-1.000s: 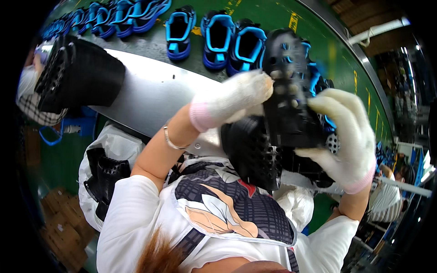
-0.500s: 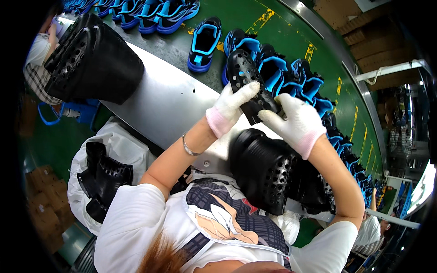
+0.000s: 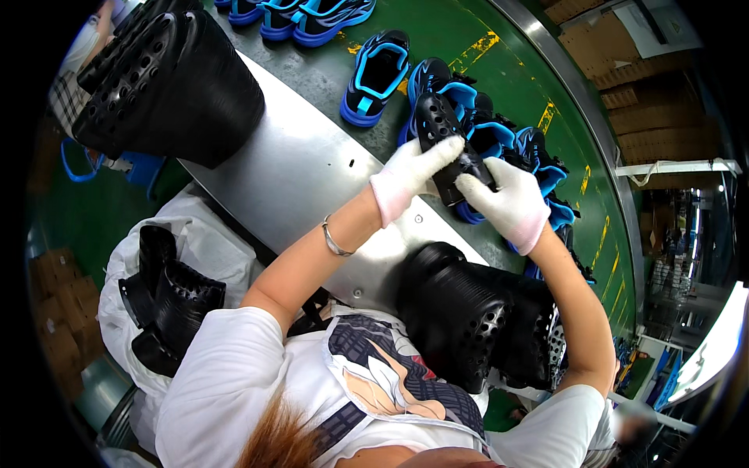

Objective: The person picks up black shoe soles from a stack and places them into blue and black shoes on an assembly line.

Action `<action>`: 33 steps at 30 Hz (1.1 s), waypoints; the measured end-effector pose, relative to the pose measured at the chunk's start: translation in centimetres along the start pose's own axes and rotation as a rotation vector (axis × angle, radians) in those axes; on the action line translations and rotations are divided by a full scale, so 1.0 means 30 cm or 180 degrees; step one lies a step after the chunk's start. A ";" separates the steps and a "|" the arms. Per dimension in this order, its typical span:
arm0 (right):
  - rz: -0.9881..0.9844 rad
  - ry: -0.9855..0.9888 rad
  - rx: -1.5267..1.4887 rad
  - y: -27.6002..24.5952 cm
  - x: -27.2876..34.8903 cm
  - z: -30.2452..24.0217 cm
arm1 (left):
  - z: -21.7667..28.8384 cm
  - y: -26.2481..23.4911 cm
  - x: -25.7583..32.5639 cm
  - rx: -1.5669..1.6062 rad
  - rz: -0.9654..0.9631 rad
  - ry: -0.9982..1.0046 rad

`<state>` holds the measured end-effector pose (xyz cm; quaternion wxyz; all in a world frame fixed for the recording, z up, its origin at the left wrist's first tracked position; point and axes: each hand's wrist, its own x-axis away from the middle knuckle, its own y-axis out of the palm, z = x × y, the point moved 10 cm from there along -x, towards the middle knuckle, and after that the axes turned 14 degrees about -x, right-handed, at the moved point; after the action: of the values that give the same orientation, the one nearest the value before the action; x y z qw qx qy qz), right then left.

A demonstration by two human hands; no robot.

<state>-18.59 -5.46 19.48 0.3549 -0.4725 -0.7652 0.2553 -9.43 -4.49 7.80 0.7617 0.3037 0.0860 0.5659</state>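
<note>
Head view, looking down over the worker's shoulders: both gloved hands are up in the upper middle of the frame, closed together on one black perforated clog (image 3: 441,140); the left hand (image 3: 407,178) pinches its near side with fingers curled over the top, the right hand (image 3: 507,204) grips the lower end from beneath; the clog is held in the air, just above the green conveyor belt (image 3: 468,31) and the near edge of the grey metal table (image 3: 304,168); directly behind it, toward the upper right, sits a cluster of black and blue shoes (image 3: 499,136) on the belt, with one more black and blue shoe (image 3: 377,76) apart to the left and others at the top edge; a stack of black clogs (image 3: 468,320) lies at lower centre against the worker's chest; a second, larger stack of black clogs (image 3: 168,78) occupies the upper left; more black pieces rest in a white bag (image 3: 195,242) at lower left; judgement: the step in hand appears to be handling or checking a single clog at the belt, midway between the lap stack and the belt row; the next move would call for a steady two-handed hold and a free spot on the belt clear of the crowded blue shoes
</note>
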 end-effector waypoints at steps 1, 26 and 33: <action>-0.0035 0.0129 0.0002 -0.013 -0.019 0.020 | 0.016 -0.042 -0.003 -0.0864 0.0223 0.0138; 0.0089 0.0649 0.1212 0.143 -0.591 0.127 | 0.026 -0.092 -0.290 -0.5892 -0.0707 -0.0938; 0.0100 0.0667 0.1508 0.189 -0.697 0.165 | 0.073 -0.105 -0.272 -0.5799 -0.0496 -0.1443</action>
<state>-13.10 -22.25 5.99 0.5291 -0.4119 -0.6357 0.3826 -8.66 -13.31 6.06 0.7401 -0.3126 -0.5200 0.2900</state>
